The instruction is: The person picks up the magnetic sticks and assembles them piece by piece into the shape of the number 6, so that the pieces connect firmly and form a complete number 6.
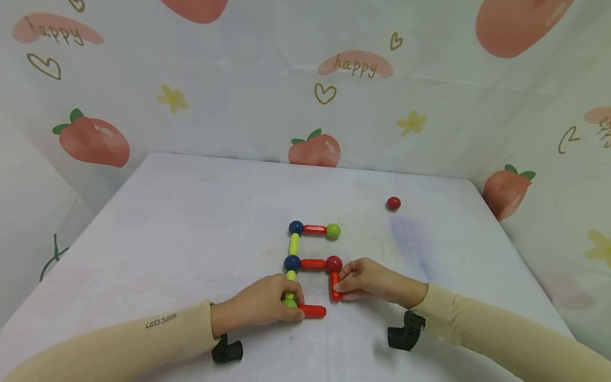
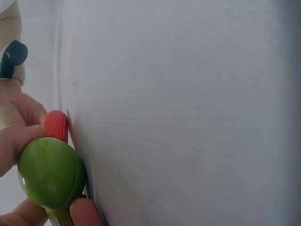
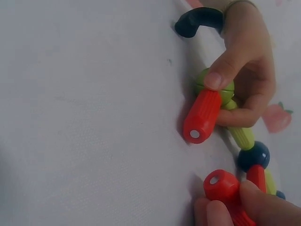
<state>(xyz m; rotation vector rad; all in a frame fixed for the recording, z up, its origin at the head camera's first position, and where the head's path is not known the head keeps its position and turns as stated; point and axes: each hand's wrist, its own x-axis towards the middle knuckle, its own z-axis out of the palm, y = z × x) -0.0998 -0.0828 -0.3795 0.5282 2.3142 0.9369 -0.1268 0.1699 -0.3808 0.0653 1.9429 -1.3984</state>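
A flat frame of magnetic rods and balls lies on the table. My left hand pinches the lower green ball, which joins a yellow-green rod and a red rod pointing right. In the right wrist view, that red rod's free end shows a metal tip. My right hand pinches another red rod, whose upper end meets a red ball. A small gap separates the two red rods' free ends. Fingers partly cover the left yellow-green rod.
Above, a blue ball, a second blue ball and an upper green ball belong to the frame. A loose red ball sits at the back right of the white table. A printed cloth hangs behind.
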